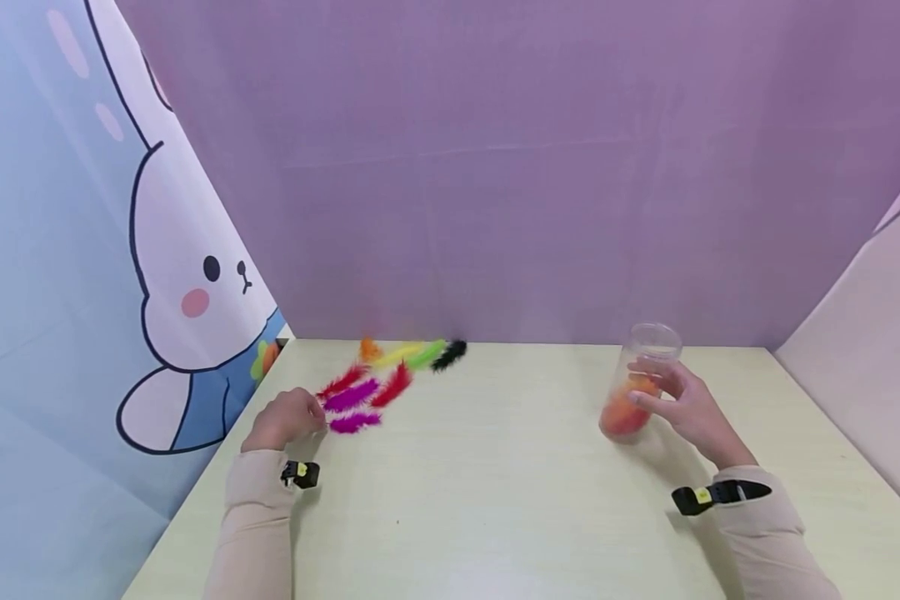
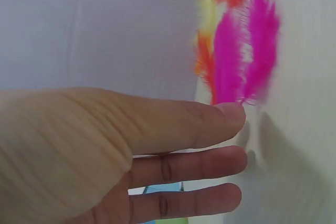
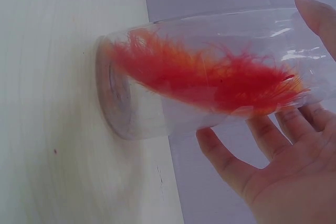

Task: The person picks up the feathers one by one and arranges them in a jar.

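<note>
Pale tabletop (image 1: 457, 500), feathers (image 1: 351, 396) near edge, wide gap to jar (image 3: 197, 32), right fingers (image 3: 227, 158) clasping it, left fingers' (image 2: 205, 163) grip unclear

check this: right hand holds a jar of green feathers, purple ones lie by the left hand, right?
The right hand holds a jar of red and orange feathers, not green, as the right wrist view shows; purple feathers lie by the left hand.

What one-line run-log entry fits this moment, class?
left hand: at purple feathers, grip unclear | right hand: holding clear jar | jar: red and orange feathers inside
</note>
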Demonstrator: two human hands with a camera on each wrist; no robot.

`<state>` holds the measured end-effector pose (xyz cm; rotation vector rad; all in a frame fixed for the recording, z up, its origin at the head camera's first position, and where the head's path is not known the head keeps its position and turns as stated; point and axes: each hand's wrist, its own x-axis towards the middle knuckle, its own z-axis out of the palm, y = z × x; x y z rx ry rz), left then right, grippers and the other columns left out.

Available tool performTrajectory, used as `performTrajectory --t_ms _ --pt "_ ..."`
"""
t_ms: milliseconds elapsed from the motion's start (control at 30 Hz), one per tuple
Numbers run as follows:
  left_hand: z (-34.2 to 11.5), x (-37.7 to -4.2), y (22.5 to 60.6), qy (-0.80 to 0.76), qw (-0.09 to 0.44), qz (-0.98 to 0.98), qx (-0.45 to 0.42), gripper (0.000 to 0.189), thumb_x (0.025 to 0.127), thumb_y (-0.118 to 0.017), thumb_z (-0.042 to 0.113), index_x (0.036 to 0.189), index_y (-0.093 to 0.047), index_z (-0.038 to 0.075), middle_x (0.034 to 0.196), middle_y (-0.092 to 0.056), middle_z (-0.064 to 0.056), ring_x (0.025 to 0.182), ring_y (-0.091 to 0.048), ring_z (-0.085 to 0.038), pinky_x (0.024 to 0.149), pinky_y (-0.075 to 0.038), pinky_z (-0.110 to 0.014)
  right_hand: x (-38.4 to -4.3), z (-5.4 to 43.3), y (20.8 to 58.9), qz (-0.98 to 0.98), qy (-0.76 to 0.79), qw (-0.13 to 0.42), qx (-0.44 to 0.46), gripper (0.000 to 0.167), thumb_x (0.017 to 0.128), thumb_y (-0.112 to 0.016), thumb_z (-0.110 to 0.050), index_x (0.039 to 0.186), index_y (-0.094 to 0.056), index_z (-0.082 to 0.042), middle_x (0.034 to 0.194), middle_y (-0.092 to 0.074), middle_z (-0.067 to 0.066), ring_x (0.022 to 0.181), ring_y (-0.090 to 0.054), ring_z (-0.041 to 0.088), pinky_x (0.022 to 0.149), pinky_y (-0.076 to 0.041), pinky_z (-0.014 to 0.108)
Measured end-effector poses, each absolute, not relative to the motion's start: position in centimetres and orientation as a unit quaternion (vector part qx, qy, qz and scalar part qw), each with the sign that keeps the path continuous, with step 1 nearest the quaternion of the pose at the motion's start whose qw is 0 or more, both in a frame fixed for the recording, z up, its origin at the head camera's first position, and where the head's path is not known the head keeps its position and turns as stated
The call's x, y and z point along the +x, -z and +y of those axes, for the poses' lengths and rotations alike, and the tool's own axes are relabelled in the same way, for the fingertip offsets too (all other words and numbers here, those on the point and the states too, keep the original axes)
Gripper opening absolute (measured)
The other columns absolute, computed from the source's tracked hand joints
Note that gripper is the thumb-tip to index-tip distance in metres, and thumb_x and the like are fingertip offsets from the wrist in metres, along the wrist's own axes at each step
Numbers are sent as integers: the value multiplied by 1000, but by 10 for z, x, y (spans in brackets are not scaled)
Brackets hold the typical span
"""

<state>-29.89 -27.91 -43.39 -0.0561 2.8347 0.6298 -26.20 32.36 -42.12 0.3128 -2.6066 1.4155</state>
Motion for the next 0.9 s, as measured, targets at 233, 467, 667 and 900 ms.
performTrajectory --t_ms 233,467,667,900 --pt "-279 -303 442 -222 106 969 -23 14 92 -71 16 98 -76 4 96 -72 -12 88 -61 -29 78 -55 -46 -265 326 423 -878 -462 75 103 64 96 -73 -33 149 -47 -10 144 -60 15 119 -46 -16 92 -41 4" --pt "-279 -304 446 -228 98 968 -28 12 93 -72 16 93 -76 5 93 -72 -10 87 -60 -28 76 -53 -44 -263 325 421 -877 -464 74 103 63 95 -74 -32 149 -48 -11 142 -62 9 124 -50 -7 93 -42 5" --pt "-277 -303 439 -243 84 966 -8 12 94 -70 15 94 -76 4 91 -71 -10 83 -58 -25 71 -51 -36 -263 324 422 -875 -466 76 104 63 95 -74 -31 148 -48 -10 142 -62 8 123 -50 -9 94 -41 5" --pt "-269 -301 424 -240 37 969 40 13 96 -67 13 98 -76 3 95 -73 -11 79 -60 -22 70 -53 -36 -264 325 424 -872 -472 77 106 63 95 -74 -31 149 -47 -10 141 -62 5 119 -48 -15 93 -42 4"
